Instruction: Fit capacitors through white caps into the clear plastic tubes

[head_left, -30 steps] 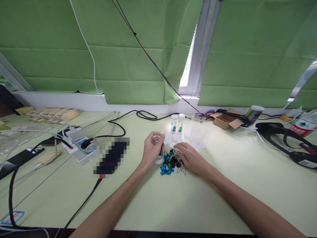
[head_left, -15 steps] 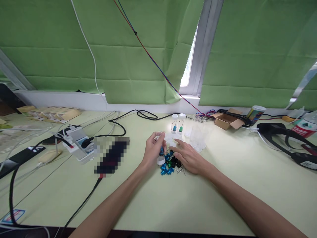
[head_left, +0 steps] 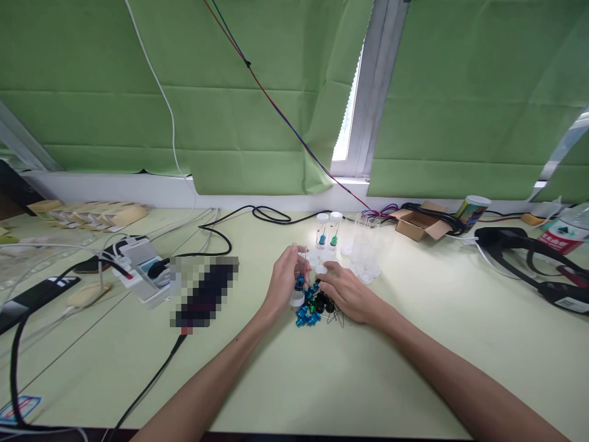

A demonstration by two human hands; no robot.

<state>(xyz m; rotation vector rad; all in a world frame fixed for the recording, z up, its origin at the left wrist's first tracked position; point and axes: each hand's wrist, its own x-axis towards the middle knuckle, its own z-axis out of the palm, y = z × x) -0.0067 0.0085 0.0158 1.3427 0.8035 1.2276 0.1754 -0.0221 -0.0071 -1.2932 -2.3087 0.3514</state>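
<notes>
My left hand (head_left: 283, 279) is wrapped around a small clear plastic tube, with a blue piece (head_left: 299, 283) inside and a white cap (head_left: 297, 299) at its lower end. A thin wire rises beside the fingertips. My right hand (head_left: 347, 288) is closed, its thumb and fingertips on a small round white cap (head_left: 321, 269). Between the hands lies a pile of small blue pieces (head_left: 307, 315), green pieces (head_left: 313, 306) and black pieces (head_left: 324, 302) with bent metal wires (head_left: 339, 316). Just behind stand two capped clear tubes, one holding a blue piece (head_left: 322, 240), the other a green piece (head_left: 334, 241).
Several clear containers (head_left: 367, 252) and round lids stand behind my right hand. A pixelated dark device (head_left: 207, 294) and a white power strip (head_left: 145, 270) with cables lie left. An opened cardboard box (head_left: 421, 222), a printed can (head_left: 473, 212) and a black headset (head_left: 519, 264) are right.
The fingertips of my left hand have shifted on the tube. My right fingertips have closed in on the white cap. The whole view has moved slightly.
</notes>
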